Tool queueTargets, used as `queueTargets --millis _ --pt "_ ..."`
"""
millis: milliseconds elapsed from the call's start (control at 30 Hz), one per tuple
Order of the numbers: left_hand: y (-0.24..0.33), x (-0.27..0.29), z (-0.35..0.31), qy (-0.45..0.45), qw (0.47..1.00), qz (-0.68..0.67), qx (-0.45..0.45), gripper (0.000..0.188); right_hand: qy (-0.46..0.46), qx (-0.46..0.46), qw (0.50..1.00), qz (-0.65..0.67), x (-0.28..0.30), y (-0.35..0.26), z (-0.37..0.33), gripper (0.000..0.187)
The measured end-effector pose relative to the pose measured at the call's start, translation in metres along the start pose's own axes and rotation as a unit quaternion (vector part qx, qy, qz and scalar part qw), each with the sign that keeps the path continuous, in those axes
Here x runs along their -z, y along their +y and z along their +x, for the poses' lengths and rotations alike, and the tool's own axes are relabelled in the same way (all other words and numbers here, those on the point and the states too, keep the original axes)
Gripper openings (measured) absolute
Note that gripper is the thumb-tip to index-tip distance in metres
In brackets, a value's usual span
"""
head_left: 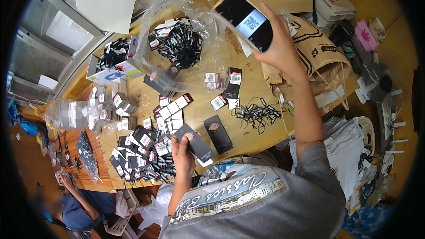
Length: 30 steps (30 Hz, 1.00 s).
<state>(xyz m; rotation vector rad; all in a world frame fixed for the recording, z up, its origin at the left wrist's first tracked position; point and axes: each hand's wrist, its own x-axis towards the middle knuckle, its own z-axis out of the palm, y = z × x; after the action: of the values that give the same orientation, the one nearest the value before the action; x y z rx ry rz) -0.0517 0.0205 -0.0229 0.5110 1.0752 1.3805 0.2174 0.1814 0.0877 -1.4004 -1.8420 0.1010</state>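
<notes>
My left hand (183,158) pinches a black hang tag (197,145) with a round orange-and-blue emblem; a pale edge shows below it. Raised over the far right of the table, my right hand (282,46) grips a smartphone (238,12) in a light case, its screen showing a black-and-white square code. Another black tag (218,135) lies flat just right of my left hand. Left of that hand spreads a heap of black tags with white labels (141,156). Beyond it are overlapping white-labelled tags (173,109). A tangle of black cords (257,114) lies below my right forearm.
A clear plastic bag (179,4) surrounds a pile of corded tags (179,46) at the back. Beside it stands a white box (108,77) of black cords. A brown paper bag (305,48) sits at right. Another person's hand (65,180) works at the lower left.
</notes>
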Motion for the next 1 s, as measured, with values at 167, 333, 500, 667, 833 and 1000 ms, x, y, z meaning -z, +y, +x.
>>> queueTargets --millis 167,333,500,667,833,1000 --pt "0.002 0.007 0.0 -0.024 0.998 -0.034 0.056 0.023 -0.065 -0.214 0.967 -0.124 -0.09 0.043 -0.005 0.091" --pt "-0.005 0.007 0.01 -0.02 0.993 -0.056 0.106 0.026 -0.179 -0.242 0.944 -0.133 -0.143 0.034 -0.011 0.089" --pt "-0.004 -0.002 0.012 -0.036 0.989 -0.079 0.117 0.026 -0.145 -0.209 0.952 -0.171 -0.174 0.07 -0.015 0.085" --pt "-0.016 0.011 0.013 0.013 1.0 0.002 0.023 0.022 -0.071 -0.07 0.993 -0.068 -0.129 0.038 -0.033 0.016" --pt "-0.021 0.019 0.019 0.031 0.998 0.05 -0.004 0.017 -0.255 -0.177 0.95 0.027 -0.104 0.003 -0.086 0.014" --pt "-0.019 0.013 0.017 0.014 0.997 0.076 0.012 0.018 -0.306 -0.066 0.949 0.039 -0.131 -0.003 -0.116 0.023"
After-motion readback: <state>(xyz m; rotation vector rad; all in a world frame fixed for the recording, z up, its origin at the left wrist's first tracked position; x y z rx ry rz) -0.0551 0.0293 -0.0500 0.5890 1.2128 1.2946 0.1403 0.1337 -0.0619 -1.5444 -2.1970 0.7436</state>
